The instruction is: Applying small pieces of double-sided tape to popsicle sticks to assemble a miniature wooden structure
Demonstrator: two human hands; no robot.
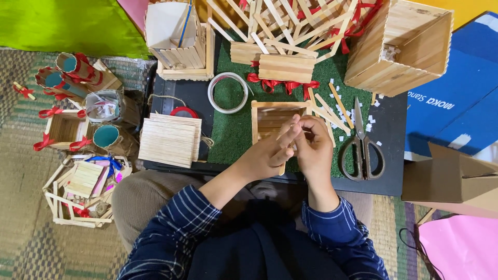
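My left hand and my right hand meet over a green mat, together pinching a thin wooden craft stick whose lower end pokes out below the fingers. Just behind the hands lies a small open tray built of the same sticks. A pair of scissors rests right of my right hand. Loose sticks and white paper scraps lie beside them.
A roll of clear tape and a flat panel of glued sticks sit to the left. Stick boxes, ribbon-tied cups and frames ring the board. A cardboard box stands at right.
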